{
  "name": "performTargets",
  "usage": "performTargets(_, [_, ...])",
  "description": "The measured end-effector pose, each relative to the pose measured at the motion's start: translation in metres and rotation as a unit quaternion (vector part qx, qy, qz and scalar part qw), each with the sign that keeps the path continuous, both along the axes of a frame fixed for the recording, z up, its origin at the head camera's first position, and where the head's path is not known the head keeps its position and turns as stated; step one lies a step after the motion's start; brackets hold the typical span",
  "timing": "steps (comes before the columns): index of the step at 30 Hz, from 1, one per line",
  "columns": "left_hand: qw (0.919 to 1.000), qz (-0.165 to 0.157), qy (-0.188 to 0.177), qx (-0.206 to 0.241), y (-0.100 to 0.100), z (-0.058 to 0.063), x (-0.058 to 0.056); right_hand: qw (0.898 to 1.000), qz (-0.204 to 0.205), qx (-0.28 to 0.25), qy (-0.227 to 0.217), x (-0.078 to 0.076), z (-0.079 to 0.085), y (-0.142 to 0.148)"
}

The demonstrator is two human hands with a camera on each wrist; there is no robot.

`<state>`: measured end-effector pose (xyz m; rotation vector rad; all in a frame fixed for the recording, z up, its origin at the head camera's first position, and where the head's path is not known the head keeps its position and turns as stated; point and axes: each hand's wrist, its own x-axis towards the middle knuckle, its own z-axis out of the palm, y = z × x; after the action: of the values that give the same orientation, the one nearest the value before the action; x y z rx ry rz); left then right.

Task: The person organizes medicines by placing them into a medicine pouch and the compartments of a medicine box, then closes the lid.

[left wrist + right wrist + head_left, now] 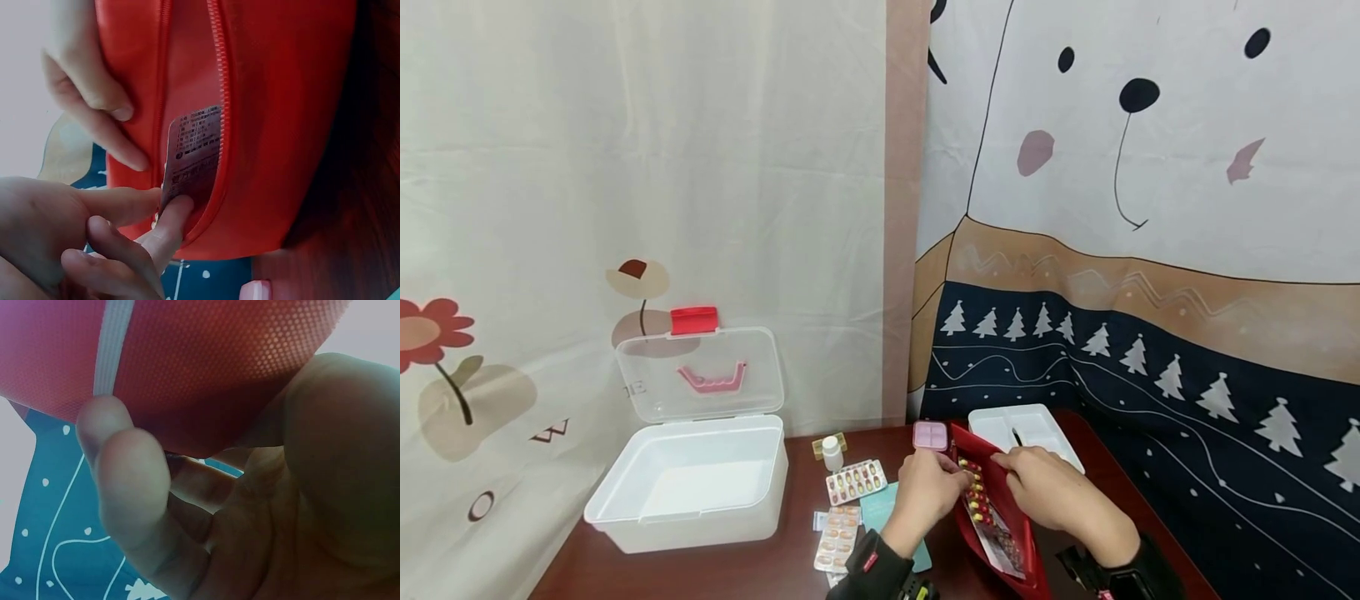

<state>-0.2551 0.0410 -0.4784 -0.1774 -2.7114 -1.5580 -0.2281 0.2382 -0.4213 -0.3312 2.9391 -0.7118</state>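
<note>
A red zippered pouch (1033,542) lies unzipped on the table, its mouth facing up. Inside it is a blister pack of red and yellow capsules (976,502). My left hand (925,490) reaches into the pouch's far end. In the left wrist view, its thumb and finger pinch the edge of a silver printed blister pack (197,140) between the zipper rows. My right hand (1051,487) grips the pouch's right side; the right wrist view shows the fingers and thumb on the red fabric (206,369) beside a white strip.
Left of the pouch lie blister packs (837,540), a capsule blister pack (857,482), a white bottle (832,454) and a teal packet (880,506). A pink case (930,435) and a white tray (1045,425) stand behind. A lidded clear box (760,492) stands open at left.
</note>
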Motion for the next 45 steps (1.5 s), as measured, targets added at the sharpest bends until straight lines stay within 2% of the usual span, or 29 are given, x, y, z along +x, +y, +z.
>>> performTargets(1, [0.9999, 0.005, -0.015, -0.002, 0.002, 0.008, 0.003, 1.000, 0.001, 0.001, 0.001, 0.000, 0.000, 0.000])
performTargets(4, [0.9995, 0.020, -0.010, -0.021, 0.008, 0.009, 0.004, 1.000, 0.002, 0.000, 0.003, 0.001, 0.000, -0.001])
performTargets(8, [0.9977, 0.037, 0.012, -0.055, 0.014, 0.006, 0.003, 1.000, 0.001, -0.001, 0.003, 0.002, 0.000, -0.002])
performTargets(12, [0.9964, 0.043, 0.021, -0.070, 0.018, 0.003, 0.002, 1.000, 0.000, 0.005, 0.005, 0.002, 0.000, -0.002])
performTargets(19, [0.9967, 0.023, 0.026, -0.073, 0.018, 0.006, 0.007, 1.000, 0.000, 0.005, 0.005, 0.003, 0.000, -0.001])
performTargets(25, [0.9959, 0.019, 0.040, -0.079, 0.007, 0.014, 0.012, 1.000, 0.000, 0.005, 0.004, 0.002, 0.001, -0.001])
performTargets(29, [0.9933, 0.033, 0.075, -0.082, -0.010, 0.018, 0.014, 1.000, 0.002, 0.007, 0.005, 0.002, 0.000, -0.001])
performTargets(33, [0.9882, 0.062, 0.101, -0.097, -0.037, 0.017, 0.016, 1.000, 0.003, 0.009, 0.002, 0.001, 0.000, -0.002])
performTargets(35, [0.9862, 0.079, 0.103, -0.103, -0.054, 0.015, 0.016, 1.000, 0.004, 0.009, 0.001, 0.001, 0.000, -0.003])
performTargets(37, [0.9862, 0.093, 0.090, -0.103, -0.070, 0.012, 0.016, 1.000, 0.005, 0.009, -0.001, 0.001, 0.001, -0.003])
performTargets(42, [0.9812, 0.128, 0.080, -0.120, -0.107, 0.007, 0.009, 1.000, 0.001, 0.005, -0.005, 0.001, 0.002, -0.002])
performTargets(45, [0.9761, 0.138, 0.088, -0.143, -0.128, 0.007, 0.006, 1.000, -0.001, 0.001, -0.007, 0.001, 0.000, -0.002])
